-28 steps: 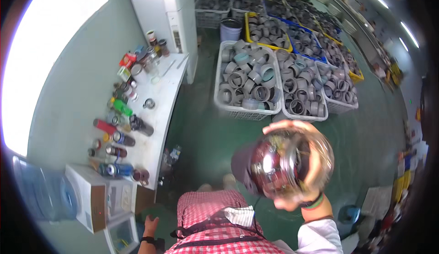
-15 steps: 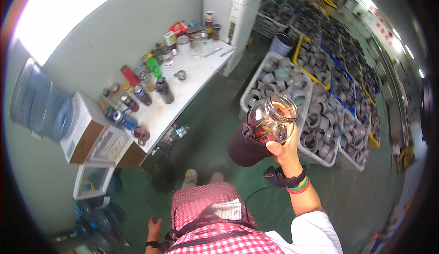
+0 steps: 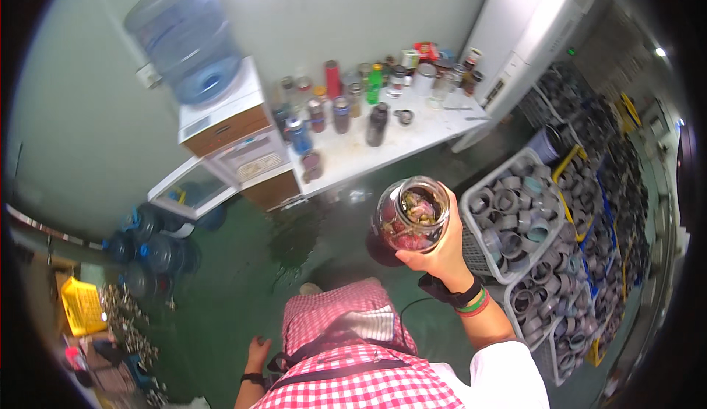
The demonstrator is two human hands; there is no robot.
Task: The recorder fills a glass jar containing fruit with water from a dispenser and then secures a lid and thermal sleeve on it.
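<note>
Far and right of the apron (image 3: 317, 319), the right hand (image 3: 445, 250) clasps a glass jar (image 3: 410, 216) — probably slick, breakable, best gripped round its body — left hand (image 3: 258, 351) dangling loose, empty.

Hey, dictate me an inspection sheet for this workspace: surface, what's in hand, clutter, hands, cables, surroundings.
Surface: white table against the wall.
In hand: lidless glass jar holding dried flower buds.
Clutter: green bottle among others toward the table's back; black bottle nearer its front; water jugs on the floor.
Hands: right hand grips the jar; left hand hangs beside the checked apron, nothing seen in it.
Cables: thin black cord between right wrist and apron.
Surroundings: water dispenser, lower door open; wet-looking floor patch; crates of gray rings.
</note>
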